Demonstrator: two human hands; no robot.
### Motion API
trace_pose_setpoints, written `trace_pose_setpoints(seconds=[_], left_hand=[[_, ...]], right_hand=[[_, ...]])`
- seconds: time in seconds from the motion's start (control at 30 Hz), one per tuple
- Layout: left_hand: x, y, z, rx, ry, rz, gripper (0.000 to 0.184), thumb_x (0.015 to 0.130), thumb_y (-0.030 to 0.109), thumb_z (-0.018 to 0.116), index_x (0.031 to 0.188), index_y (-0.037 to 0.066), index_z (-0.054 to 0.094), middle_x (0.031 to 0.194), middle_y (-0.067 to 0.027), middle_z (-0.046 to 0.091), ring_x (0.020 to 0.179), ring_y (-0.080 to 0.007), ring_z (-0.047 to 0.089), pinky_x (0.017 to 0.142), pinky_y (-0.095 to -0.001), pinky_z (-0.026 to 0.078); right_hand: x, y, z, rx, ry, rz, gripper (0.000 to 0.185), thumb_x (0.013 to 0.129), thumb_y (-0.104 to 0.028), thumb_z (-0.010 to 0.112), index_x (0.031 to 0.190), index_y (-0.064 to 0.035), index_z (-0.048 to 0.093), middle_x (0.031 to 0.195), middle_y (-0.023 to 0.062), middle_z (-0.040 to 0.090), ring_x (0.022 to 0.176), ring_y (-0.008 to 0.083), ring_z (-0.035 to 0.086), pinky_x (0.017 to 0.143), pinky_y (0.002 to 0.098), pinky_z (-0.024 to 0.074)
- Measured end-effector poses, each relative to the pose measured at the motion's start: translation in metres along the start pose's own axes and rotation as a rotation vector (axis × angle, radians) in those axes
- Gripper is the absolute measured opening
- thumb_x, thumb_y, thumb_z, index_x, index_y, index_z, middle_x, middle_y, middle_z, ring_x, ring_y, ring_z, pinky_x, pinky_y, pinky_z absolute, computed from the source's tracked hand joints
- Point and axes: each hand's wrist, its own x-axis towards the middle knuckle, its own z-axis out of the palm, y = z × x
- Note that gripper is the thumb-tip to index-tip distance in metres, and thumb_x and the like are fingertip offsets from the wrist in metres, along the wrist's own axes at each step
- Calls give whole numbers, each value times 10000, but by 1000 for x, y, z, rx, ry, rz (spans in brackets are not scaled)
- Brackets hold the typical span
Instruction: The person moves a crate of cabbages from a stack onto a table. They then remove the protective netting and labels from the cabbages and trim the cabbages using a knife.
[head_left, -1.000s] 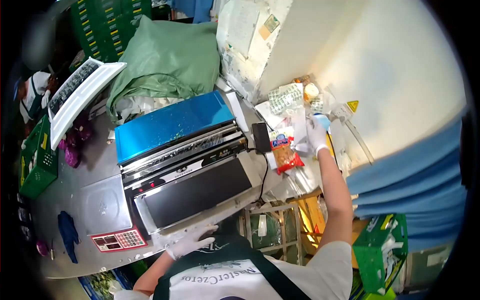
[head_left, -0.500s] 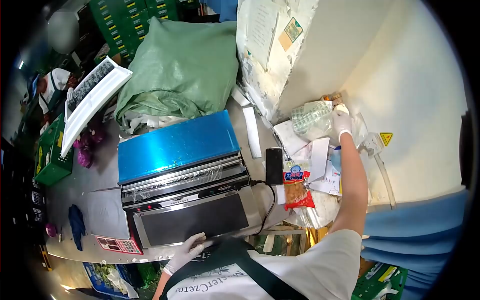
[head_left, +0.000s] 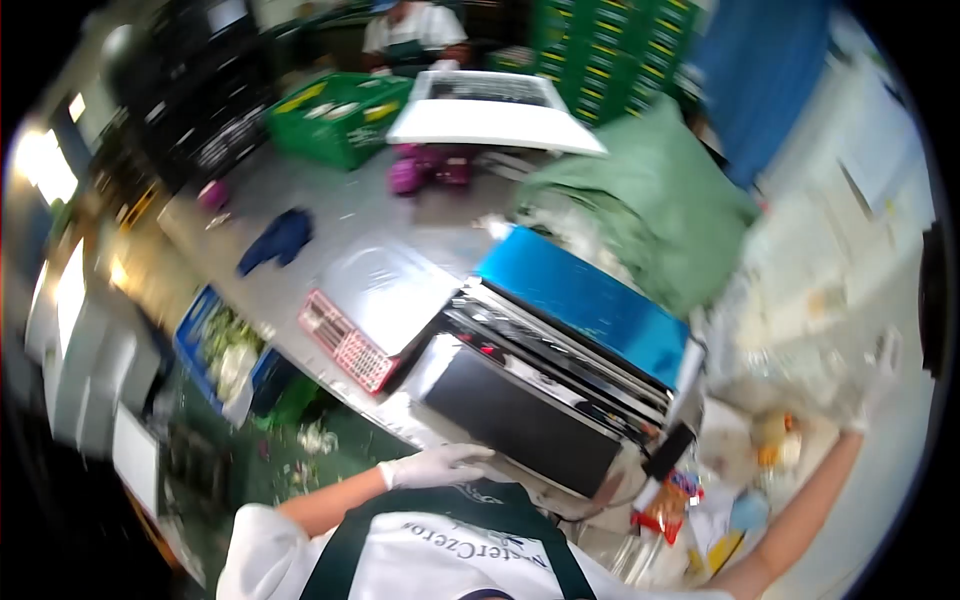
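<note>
My left hand (head_left: pixel 435 467), in a white glove, lies with fingers stretched out at the front edge of the film-wrapping machine (head_left: pixel 520 415), holding nothing. My right hand (head_left: pixel 872 395), also gloved, is raised by the wall at the far right and smeared by motion. A clear plastic bag (head_left: pixel 805 372) hangs from it, though the exact grip is blurred. Below the bag are an orange-and-cream item (head_left: pixel 777 440), a red-and-clear food packet (head_left: pixel 668 508), papers and a black phone (head_left: pixel 668 452). The machine has a blue cover (head_left: pixel 585 300) and a dark flat plate.
Left of the machine is a red-and-white scale (head_left: pixel 350 345). A dark blue cloth (head_left: pixel 277 242) and purple cabbages (head_left: pixel 425 170) lie beyond. A green sack (head_left: pixel 650 210), a white tray (head_left: pixel 495 125) and a green crate (head_left: pixel 335 140) stand further back, near a co-worker (head_left: pixel 415 35).
The view has swung left. My right hand has lifted the clear plastic bag from the pile toward the wall. My left hand stays near the machine's front edge.
</note>
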Motion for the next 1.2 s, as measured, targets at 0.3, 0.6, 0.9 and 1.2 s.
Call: trace_pose_setpoints(seconds=[0.3,0.6,0.9,1.2], left_hand=[[-151,-109,-68,-43,371,87,528,952,341,537,1376,39,449,1328,-199,519,1231,-294,506,1051,-345,382],[-282,-193,-113,-268,770,-152,452,943,243,589,1333,34,498,1260,-147,588,1172,-224,562,1016,-326,422],[-323,-257,-190,-588,947,-257,512,944,278,597,1353,1,462,1285,-167,565,1170,-218,562,990,-308,433],[-374,-275,-286,-697,1390,-433,417,945,139,579,1313,-29,474,1227,-145,602,1142,-197,575,982,-313,444]], right_hand=[[-83,-325,176,173,-91,-385,314,958,-217,559,1101,46,656,959,167,674,842,236,626,761,320,519],[-141,-467,420,599,-593,-220,256,933,-212,602,1069,-16,695,937,-19,643,764,38,538,666,181,417],[-203,-571,778,243,-634,-411,292,824,-313,622,962,-82,738,827,89,706,722,164,659,647,310,498],[-233,-635,993,526,-317,-243,249,901,-252,570,1055,-125,717,1049,104,702,998,263,653,882,320,473]])
